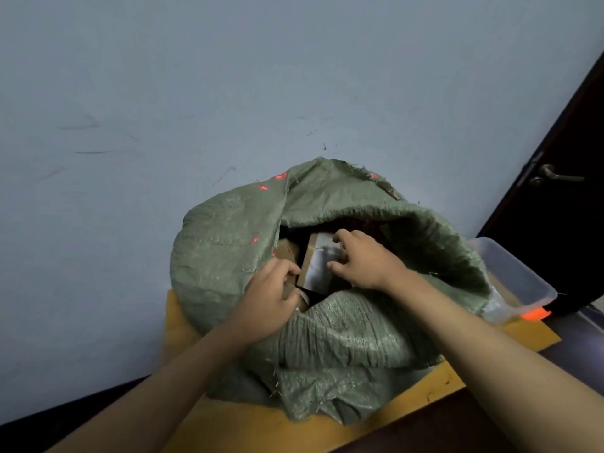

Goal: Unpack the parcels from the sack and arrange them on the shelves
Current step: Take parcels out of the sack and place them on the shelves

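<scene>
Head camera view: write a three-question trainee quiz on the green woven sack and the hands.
1. True or false: the brown cardboard parcel with a white label lies fully outside the green woven sack.
2. Which hands touch that parcel? A) left hand only B) right hand only C) both
3. Fill in: the clear plastic tub with an orange clip sits to the sack's ____.

Key
1. False; it is inside the sack's open mouth.
2. C; the left hand is at its left edge, the right hand on its label side.
3. Right.
</scene>
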